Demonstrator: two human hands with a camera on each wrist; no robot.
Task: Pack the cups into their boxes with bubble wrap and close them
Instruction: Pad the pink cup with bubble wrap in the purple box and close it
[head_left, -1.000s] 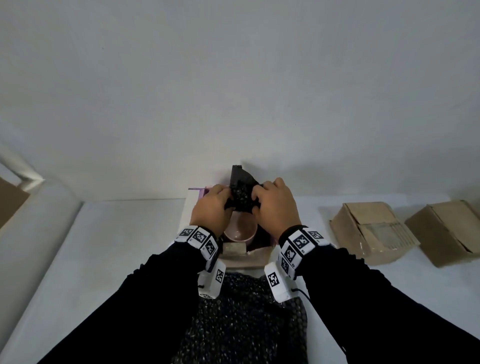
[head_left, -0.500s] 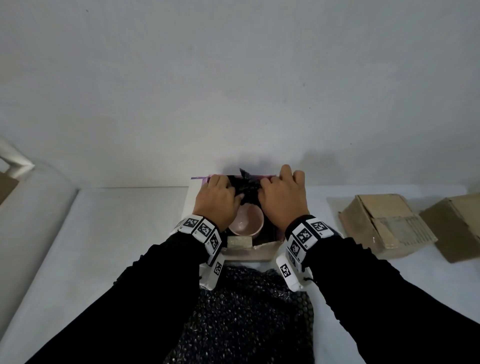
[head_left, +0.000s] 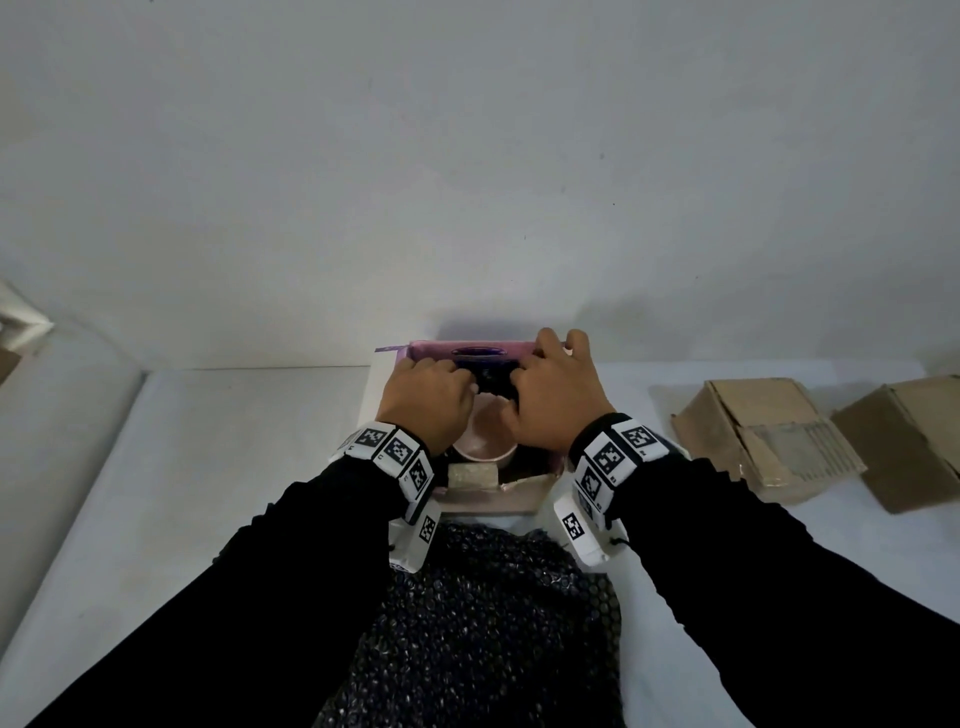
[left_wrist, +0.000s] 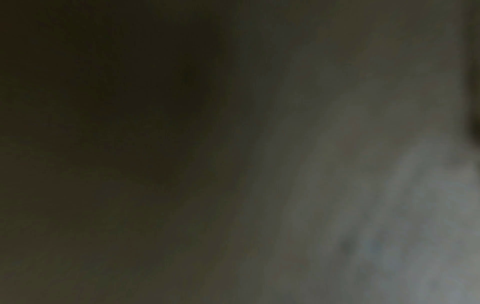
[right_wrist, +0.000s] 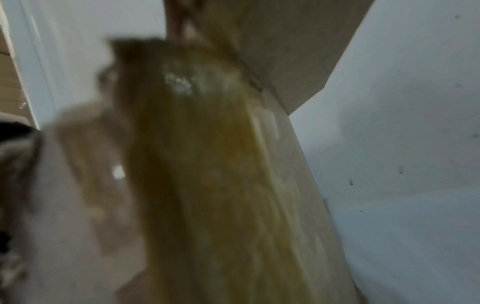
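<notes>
Head view: both hands work inside the open box (head_left: 519, 496) at the tabletop's far edge, left hand (head_left: 427, 397) and right hand (head_left: 555, 400) curled onto dark bubble wrap (head_left: 488, 376) beyond the pink cup (head_left: 485, 434). Tuck it fully below the rim. Half a second ago the wrap stood higher.
</notes>
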